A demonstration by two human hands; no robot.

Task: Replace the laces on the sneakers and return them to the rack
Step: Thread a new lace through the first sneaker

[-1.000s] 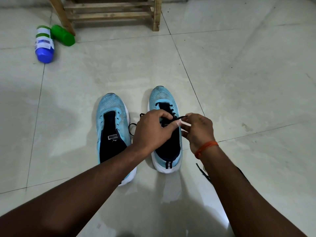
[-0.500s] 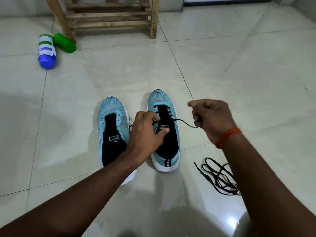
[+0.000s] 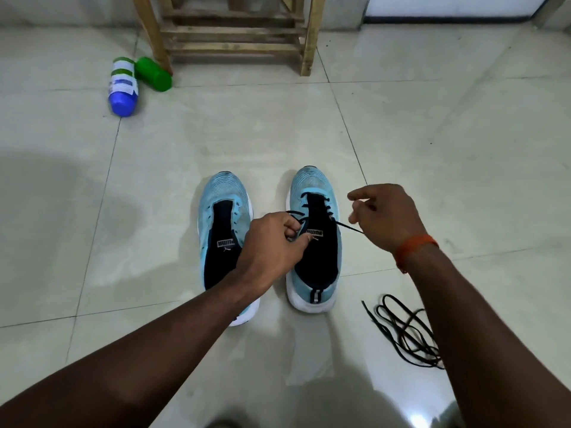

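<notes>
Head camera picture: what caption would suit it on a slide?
Both hands thread a black lace through the right blue sneaker; the left sneaker waits unlaced, a loose lace on the floor.

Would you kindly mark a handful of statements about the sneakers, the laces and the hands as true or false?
1. The right hand pulls a black lace out from the right sneaker. True.
2. The left sneaker is fully laced. False: its eyelets look empty.
3. A loose lace lies in a heap on the floor right of the sneakers. True.
4. Both sneakers already sit on the wooden rack. False: they stand on the floor in front of it.
5. The left hand rests on the blue bottle. False: it is at the right sneaker's tongue.
</notes>
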